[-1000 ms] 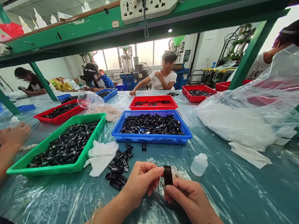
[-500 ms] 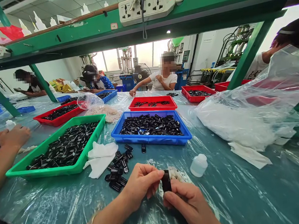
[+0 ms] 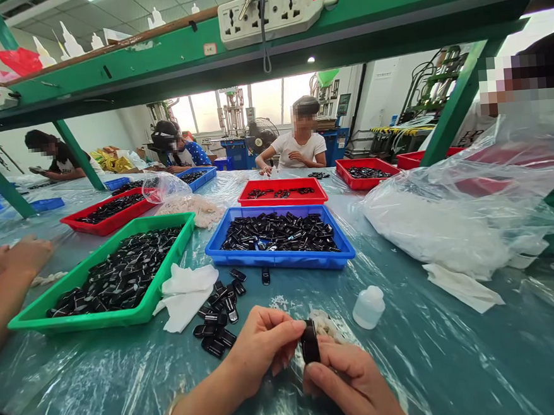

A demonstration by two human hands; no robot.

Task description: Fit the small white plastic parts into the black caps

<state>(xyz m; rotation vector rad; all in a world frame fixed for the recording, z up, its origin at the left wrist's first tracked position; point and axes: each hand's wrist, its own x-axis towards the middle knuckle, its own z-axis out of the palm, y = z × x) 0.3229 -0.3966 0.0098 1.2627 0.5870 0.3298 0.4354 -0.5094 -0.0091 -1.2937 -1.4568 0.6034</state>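
A small black plastic part (image 3: 310, 343) stands on end between my two hands at the near edge of the table. My left hand (image 3: 262, 344) pinches its left side with thumb and fingertips. My right hand (image 3: 350, 379) is closed around its lower right side. A loose pile of the same black parts (image 3: 220, 312) lies just left of my hands, beside a white cloth (image 3: 184, 295). Small white bits (image 3: 325, 323) lie behind the part. A small white squeeze bottle (image 3: 368, 306) stands to the right.
A blue tray (image 3: 280, 258) and a green tray (image 3: 97, 318) full of black parts sit ahead, red trays (image 3: 283, 199) behind. A big clear plastic bag (image 3: 467, 213) fills the right. Another person's arm (image 3: 2, 290) rests at left; other people sit across the table.
My hands and the black part have sunk slightly lower and nearer to me. The person opposite brought an arm down to the table.
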